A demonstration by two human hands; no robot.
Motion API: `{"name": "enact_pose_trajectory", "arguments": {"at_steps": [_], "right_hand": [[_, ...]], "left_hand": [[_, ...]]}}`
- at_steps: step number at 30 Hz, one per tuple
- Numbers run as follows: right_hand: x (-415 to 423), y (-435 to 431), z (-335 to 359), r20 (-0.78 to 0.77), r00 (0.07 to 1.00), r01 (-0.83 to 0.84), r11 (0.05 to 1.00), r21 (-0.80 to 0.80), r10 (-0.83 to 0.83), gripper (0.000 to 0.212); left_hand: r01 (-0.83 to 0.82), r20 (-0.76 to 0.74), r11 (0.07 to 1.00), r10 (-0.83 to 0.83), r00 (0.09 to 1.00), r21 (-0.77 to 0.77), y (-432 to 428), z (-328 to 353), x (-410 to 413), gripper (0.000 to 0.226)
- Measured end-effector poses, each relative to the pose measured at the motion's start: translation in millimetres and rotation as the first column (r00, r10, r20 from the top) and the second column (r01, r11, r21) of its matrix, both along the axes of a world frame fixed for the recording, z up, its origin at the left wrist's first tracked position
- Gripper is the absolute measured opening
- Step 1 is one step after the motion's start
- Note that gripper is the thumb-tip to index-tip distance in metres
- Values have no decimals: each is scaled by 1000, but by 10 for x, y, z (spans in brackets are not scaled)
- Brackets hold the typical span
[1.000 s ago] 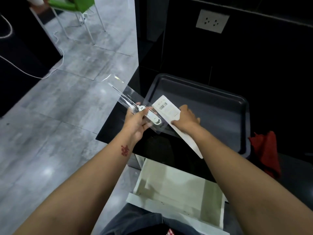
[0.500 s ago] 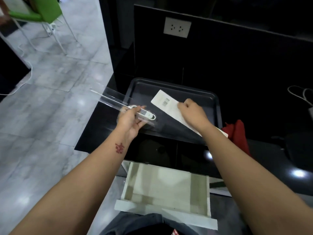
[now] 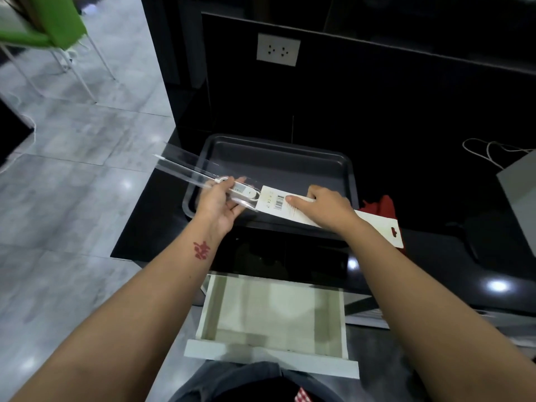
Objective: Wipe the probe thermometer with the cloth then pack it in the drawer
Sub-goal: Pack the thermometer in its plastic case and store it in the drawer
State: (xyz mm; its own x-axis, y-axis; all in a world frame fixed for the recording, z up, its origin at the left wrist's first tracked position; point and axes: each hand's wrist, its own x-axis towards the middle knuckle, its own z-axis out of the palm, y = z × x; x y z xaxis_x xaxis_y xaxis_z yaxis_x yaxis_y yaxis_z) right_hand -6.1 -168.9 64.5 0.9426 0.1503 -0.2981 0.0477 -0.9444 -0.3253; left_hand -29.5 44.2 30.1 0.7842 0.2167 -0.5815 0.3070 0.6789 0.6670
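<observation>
My left hand [image 3: 218,205] grips the white probe thermometer [image 3: 243,191], which lies inside a clear plastic sleeve [image 3: 185,166] that sticks out up and to the left. My right hand [image 3: 327,206] holds a long white backing card [image 3: 374,224] with a barcode; the card's near end meets the thermometer's head. Both hands hover over the front edge of a dark baking tray [image 3: 278,166]. The red cloth [image 3: 380,206] lies bunched on the black counter right of the tray, partly hidden by the card. The white drawer [image 3: 272,317] stands pulled out below the counter, with nothing in it.
The black counter [image 3: 150,227] ends at its left edge over a grey tiled floor. A grey paper bag [image 3: 519,184] stands at the far right. A wall socket [image 3: 278,49] sits on the dark back panel. A green chair [image 3: 43,27] stands at top left.
The view has shifted so the tray and drawer sit more central. My right hand has turned the card so its barcode end points at the thermometer. My left hand keeps its hold.
</observation>
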Motion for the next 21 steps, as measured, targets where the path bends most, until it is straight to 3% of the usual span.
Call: {"name": "enact_pose_trajectory", "arguments": {"at_steps": [12,21], "right_hand": [[-51,-68,18,131,991,-1,1000,-7,2,52],[-41,15,-51,217,976,28,999,-20,-23,58]], "left_hand": [[13,25,1000,-13,1000,-27,-44,9,-19,11],[28,38,994,-24,999,-105,-316,25,-78,28]]}}
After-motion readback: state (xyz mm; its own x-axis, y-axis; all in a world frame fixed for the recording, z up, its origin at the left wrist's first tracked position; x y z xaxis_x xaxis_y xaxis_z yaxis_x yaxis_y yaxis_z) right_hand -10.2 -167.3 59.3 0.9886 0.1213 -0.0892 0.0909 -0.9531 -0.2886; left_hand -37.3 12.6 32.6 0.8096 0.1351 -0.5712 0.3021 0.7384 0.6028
